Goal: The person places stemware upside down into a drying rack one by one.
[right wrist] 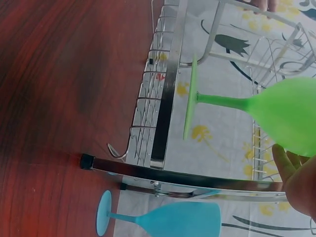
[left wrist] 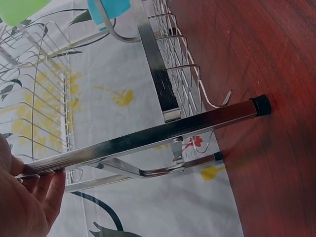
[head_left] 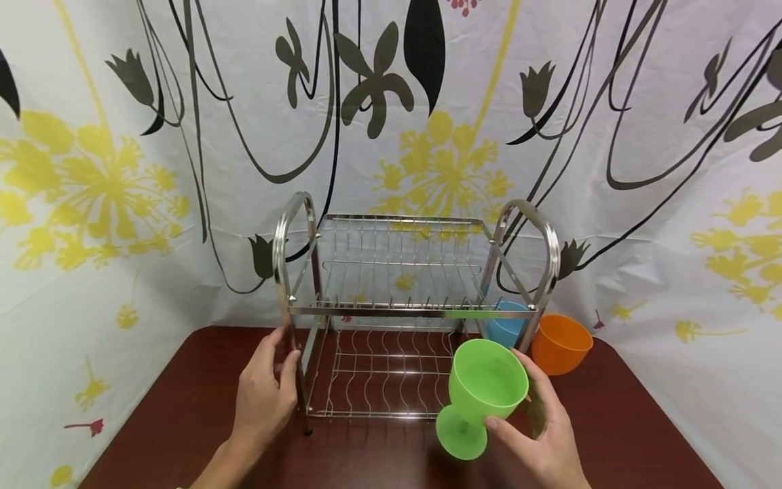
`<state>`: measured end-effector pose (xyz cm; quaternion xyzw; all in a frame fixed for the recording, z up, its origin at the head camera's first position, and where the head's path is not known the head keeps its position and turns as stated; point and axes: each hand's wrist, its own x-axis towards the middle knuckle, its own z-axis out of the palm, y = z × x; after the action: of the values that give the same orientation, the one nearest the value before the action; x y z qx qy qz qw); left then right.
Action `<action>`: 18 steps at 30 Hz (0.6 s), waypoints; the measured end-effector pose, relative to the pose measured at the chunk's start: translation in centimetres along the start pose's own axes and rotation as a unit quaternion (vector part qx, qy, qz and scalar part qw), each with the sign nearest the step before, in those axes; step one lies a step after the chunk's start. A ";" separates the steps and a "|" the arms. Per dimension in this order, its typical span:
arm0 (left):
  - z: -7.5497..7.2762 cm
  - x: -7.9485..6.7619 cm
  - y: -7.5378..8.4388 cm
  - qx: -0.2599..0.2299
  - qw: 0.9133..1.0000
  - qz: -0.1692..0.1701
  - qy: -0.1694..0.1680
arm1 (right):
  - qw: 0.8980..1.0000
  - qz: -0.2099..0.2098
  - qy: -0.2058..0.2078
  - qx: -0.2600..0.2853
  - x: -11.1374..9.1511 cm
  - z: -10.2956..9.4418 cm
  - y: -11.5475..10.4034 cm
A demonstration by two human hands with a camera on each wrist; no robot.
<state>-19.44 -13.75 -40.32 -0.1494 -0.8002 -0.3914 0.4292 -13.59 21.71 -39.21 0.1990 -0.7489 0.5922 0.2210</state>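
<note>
A two-tier metal dish rack (head_left: 379,312) stands on the table. My left hand (head_left: 267,384) grips its left front leg, with the fingers around the upright bar (left wrist: 123,143) in the left wrist view. My right hand (head_left: 544,421) holds a green plastic goblet (head_left: 489,380) by its bowl, thumb on the near side. The goblet is tilted, in front of the rack's lower right corner, its round foot (right wrist: 191,98) off the table. Part of the right hand (right wrist: 301,187) shows at the edge of the right wrist view.
To the right of the rack is an orange cup (head_left: 561,344). A blue goblet (right wrist: 177,218) stands by the rack's right side, partly hidden behind its leg in the head view. A patterned curtain (head_left: 391,115) hangs behind the dark red table (head_left: 165,414).
</note>
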 end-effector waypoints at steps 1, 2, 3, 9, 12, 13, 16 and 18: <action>0.0 0.0 0.0 -0.001 1.000 0.002 0.001 | 1.000 0.002 -0.003 -0.005 0.0 0.0 0.0; 0.0 0.0 0.0 -0.003 1.000 0.005 0.003 | 1.000 0.001 -0.005 -0.006 0.0 0.0 0.1; 0.0 0.0 -0.1 -0.004 1.000 0.008 0.005 | 1.000 -0.002 -0.007 -0.009 0.0 0.1 0.1; 0.0 0.1 -0.2 -0.008 1.000 0.017 0.006 | 1.000 -0.001 0.000 -0.007 0.1 0.4 -0.2; 0.0 0.0 -0.3 -0.003 1.000 0.018 0.005 | 1.000 -0.001 -0.003 0.012 0.1 0.6 -0.1; 0.0 -0.1 -0.3 0.001 1.000 0.020 0.007 | 1.000 -0.002 -0.006 0.018 0.1 0.6 -0.1; 0.1 -0.3 -0.5 0.006 0.999 0.037 0.021 | 0.999 -0.004 -0.020 0.026 0.0 0.7 0.1; 0.2 -0.3 -0.6 0.006 0.998 0.052 0.034 | 0.999 -0.002 -0.025 0.025 0.0 0.7 0.3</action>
<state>-19.75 -13.92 -40.92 -0.1751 -0.7788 -0.3682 0.4767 -13.78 21.04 -39.59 0.2201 -0.7389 0.6050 0.1986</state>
